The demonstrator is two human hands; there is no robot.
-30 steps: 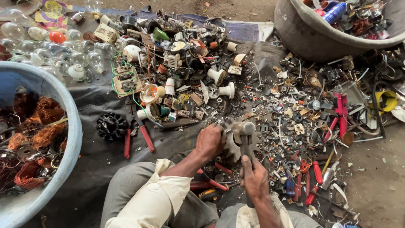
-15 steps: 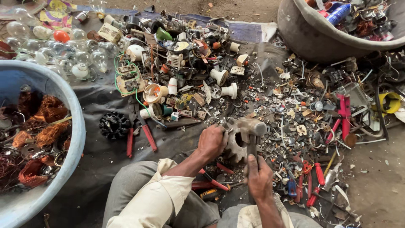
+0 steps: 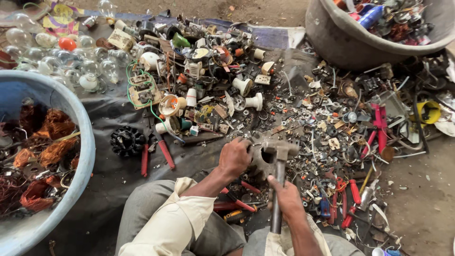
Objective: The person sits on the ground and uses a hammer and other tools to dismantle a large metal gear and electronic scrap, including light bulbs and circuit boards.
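Your right hand (image 3: pixel 283 199) is wrapped tight around the handle of a hammer (image 3: pixel 278 161), whose metal head rests on or just above the grey gear-shaped metal part (image 3: pixel 258 163) in front of your knees; I cannot tell whether the two touch. Your left hand (image 3: pixel 234 156) is closed over the left edge of that part, pinning it to the dark ground sheet (image 3: pixel 109 180); the part sits near you, in the middle of the scene. As far as the work goes, I judge it midway; the part looks whole, not yet broken open, so the striking is left to do. A good deal seems sorted already: the blue tub (image 3: pixel 71 142) at near left holds copper windings, the grey tub (image 3: pixel 341 42) at far right holds mixed scrap, and clear light bulbs (image 3: pixel 71 66) lie gathered at far left; yet a wide spread of loose bits covers the sheet beyond your hands. Red-handled pliers (image 3: pixel 159 151) lie just left of your left hand, beside a black toothed wheel (image 3: pixel 127 141); more red-handled tools lie to the right.
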